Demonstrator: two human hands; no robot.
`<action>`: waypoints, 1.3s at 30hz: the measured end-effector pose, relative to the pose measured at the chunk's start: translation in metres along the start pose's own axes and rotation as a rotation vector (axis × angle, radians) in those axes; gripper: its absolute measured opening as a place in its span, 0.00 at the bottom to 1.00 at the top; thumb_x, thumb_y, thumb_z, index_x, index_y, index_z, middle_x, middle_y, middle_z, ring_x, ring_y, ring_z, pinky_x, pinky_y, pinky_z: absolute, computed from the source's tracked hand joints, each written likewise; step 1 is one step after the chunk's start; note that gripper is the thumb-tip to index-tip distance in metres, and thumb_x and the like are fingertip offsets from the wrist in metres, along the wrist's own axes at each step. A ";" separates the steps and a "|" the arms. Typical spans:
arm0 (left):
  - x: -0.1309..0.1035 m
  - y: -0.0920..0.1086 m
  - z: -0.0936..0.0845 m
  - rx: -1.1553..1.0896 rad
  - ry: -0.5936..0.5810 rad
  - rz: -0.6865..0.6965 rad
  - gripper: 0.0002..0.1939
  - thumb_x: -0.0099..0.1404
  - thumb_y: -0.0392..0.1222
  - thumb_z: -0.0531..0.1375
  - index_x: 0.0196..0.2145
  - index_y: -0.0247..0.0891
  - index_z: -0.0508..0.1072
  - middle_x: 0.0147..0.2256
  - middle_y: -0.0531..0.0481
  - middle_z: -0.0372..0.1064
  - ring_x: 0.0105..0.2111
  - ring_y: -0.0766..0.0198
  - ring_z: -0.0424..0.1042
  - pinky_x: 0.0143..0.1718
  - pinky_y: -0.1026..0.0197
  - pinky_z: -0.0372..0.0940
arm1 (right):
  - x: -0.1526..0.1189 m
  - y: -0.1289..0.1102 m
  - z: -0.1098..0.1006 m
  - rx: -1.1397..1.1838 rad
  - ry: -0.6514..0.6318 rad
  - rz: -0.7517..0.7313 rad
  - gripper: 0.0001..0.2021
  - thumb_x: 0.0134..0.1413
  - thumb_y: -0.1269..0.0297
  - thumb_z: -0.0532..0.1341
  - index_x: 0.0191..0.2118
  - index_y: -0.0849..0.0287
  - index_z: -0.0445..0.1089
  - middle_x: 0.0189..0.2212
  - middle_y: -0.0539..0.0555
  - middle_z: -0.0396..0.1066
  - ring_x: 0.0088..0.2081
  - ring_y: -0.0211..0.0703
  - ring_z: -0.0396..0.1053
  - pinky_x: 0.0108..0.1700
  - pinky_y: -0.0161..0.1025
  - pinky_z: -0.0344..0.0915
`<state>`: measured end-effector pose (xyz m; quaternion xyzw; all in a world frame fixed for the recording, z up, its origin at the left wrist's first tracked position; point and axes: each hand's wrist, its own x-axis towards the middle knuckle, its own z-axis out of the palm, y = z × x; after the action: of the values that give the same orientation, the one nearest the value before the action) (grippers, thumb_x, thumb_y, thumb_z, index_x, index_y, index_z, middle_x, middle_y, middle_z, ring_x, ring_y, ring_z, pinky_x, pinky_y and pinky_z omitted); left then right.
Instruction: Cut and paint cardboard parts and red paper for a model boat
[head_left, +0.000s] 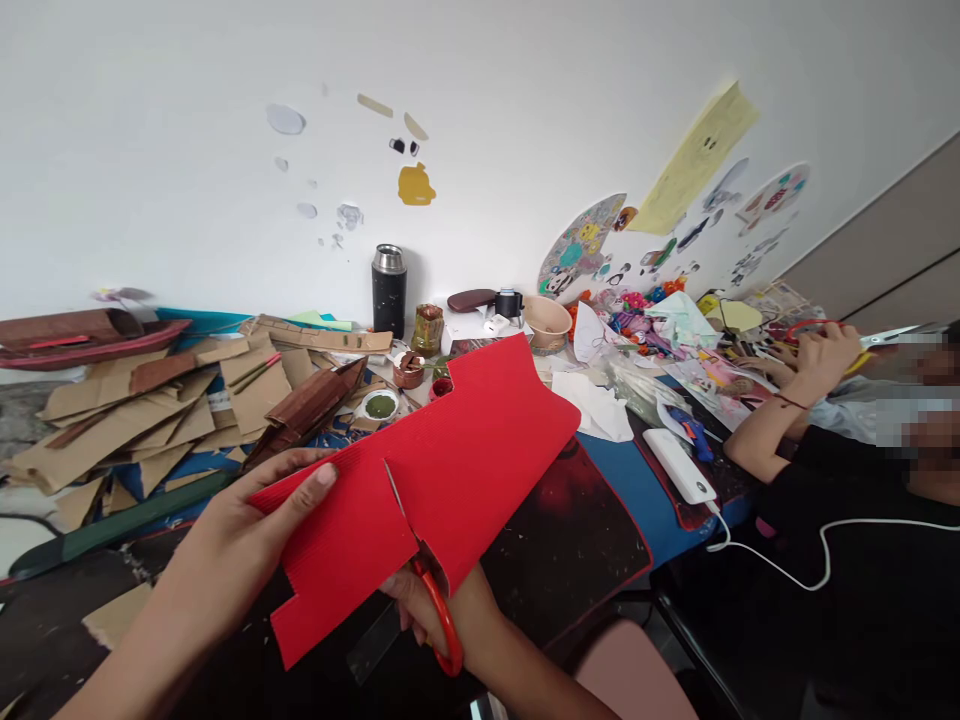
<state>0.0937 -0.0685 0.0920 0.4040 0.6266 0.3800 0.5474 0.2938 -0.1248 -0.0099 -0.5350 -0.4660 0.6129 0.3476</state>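
Note:
A large red sheet (495, 440) with a ridged left edge is held up over the table. My left hand (259, 510) pinches its left part, thumb on top and fingers behind. Below the sheet, my right hand (431, 610) is closed on the orange handles of a pair of scissors (442, 625). One blade shows on top of the sheet, and a cut runs in from the lower edge around it. The sheet hides part of the right fingers and the other blade.
Brown cardboard pieces (150, 420) are heaped at the left. A black flask (389, 290), a beige bowl (546, 322) and a green paint dish (381, 405) stand behind the sheet. Right of it lies a white power bank (679, 466) with a cable; another person's hand (825, 355) holds scissors.

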 end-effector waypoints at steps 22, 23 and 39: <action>0.004 -0.007 -0.005 0.223 -0.147 0.031 0.31 0.53 0.72 0.72 0.39 0.42 0.81 0.27 0.50 0.79 0.22 0.60 0.72 0.19 0.65 0.64 | -0.011 -0.004 -0.023 0.031 -0.274 -0.131 0.37 0.32 0.29 0.80 0.39 0.56 0.79 0.32 0.53 0.79 0.39 0.53 0.80 0.47 0.44 0.76; 0.004 -0.007 -0.005 0.223 -0.148 0.038 0.31 0.53 0.73 0.71 0.38 0.42 0.81 0.27 0.50 0.79 0.22 0.60 0.71 0.19 0.65 0.64 | -0.013 -0.006 -0.023 0.038 -0.279 -0.123 0.36 0.34 0.30 0.80 0.39 0.56 0.79 0.31 0.53 0.78 0.37 0.51 0.80 0.45 0.43 0.77; -0.006 0.011 0.004 0.032 -0.156 -0.127 0.25 0.49 0.61 0.77 0.35 0.41 0.77 0.25 0.55 0.77 0.23 0.62 0.72 0.22 0.66 0.61 | -0.014 0.004 -0.014 -0.027 -0.169 0.102 0.37 0.45 0.24 0.72 0.36 0.60 0.77 0.20 0.47 0.67 0.20 0.37 0.66 0.22 0.33 0.64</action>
<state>0.0992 -0.0694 0.1034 0.4006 0.6124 0.3021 0.6109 0.3100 -0.1366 -0.0091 -0.5089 -0.4741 0.6664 0.2684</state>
